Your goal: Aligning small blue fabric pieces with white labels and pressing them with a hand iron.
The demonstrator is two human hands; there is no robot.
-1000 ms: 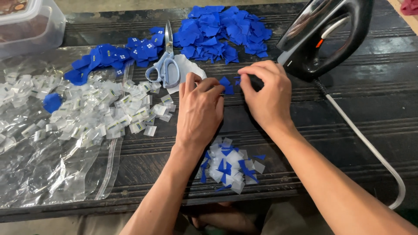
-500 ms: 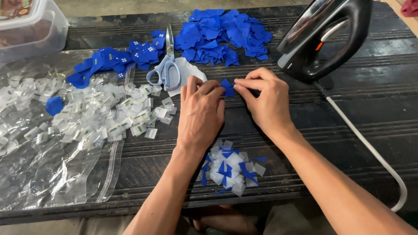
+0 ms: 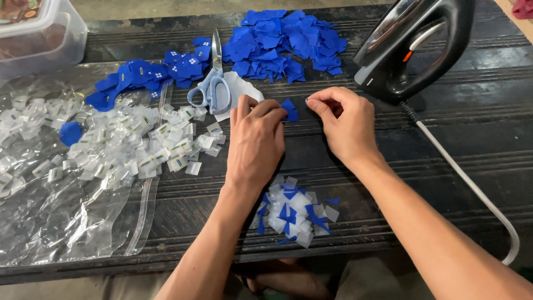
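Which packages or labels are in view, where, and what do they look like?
Small blue fabric label: pinched between left hand and right hand.
Blue label heap: top centre.
Small clear plastic sleeves: left, on clear zip bag.
Clear plastic tub: top left.

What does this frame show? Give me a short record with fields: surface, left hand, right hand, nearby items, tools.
surface: dark grooved table
left hand: left hand pinches a small blue fabric piece at its fingertips
right hand: right hand closed beside the same piece; contact unclear
nearby items: pile of blue pieces at the far edge; clear small bags on a plastic sheet to the left; small mixed heap between the forearms
tools: scissors left of the hands; black iron standing at right
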